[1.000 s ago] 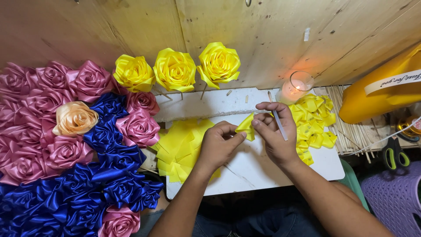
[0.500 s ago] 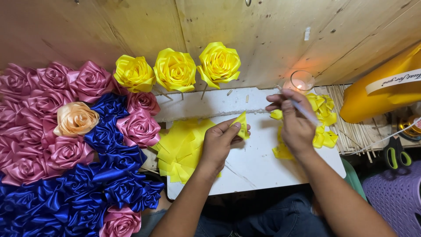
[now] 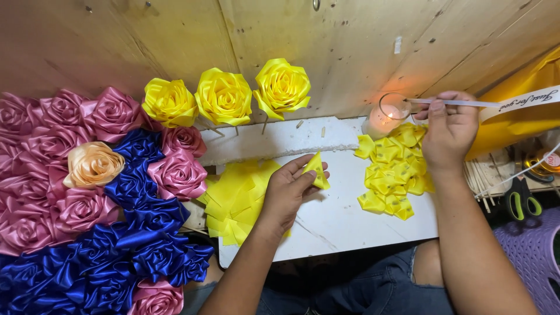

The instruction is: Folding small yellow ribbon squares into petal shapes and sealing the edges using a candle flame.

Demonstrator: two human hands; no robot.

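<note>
the left hand (image 3: 290, 189) pinches a folded yellow petal (image 3: 317, 170) between thumb and fingertips, holding it just above the white board (image 3: 344, 219). the petal is a small triangle, point up, at the tips of the fingers. just to the left of this hand, partly under the wrist, lies a loose stack of flat yellow squares (image 3: 236, 198), touching the board's left edge.

the right hand (image 3: 449, 131) is closed around a thin white stick (image 3: 452, 103), gripped between thumb and fingers; the stick runs sideways out past both sides of the hand. its left tip sits over the rim of a small glass candle (image 3: 385, 116), which is lit and glowing, just to the left of the hand. under and below this hand lies a pile of folded petals (image 3: 392, 175), touching one another on the board's right part.

beyond the left hand, three yellow roses (image 3: 224, 96) stand in a row against the wooden wall (image 3: 175, 35). far to its left is a bed of pink roses (image 3: 41, 169), blue roses (image 3: 140, 245) and one peach rose (image 3: 93, 164), packed tight. right of the right arm, green-handled scissors (image 3: 519, 201) lie near a bundle of thin sticks (image 3: 487, 175), beside a purple basket (image 3: 534, 256).
</note>
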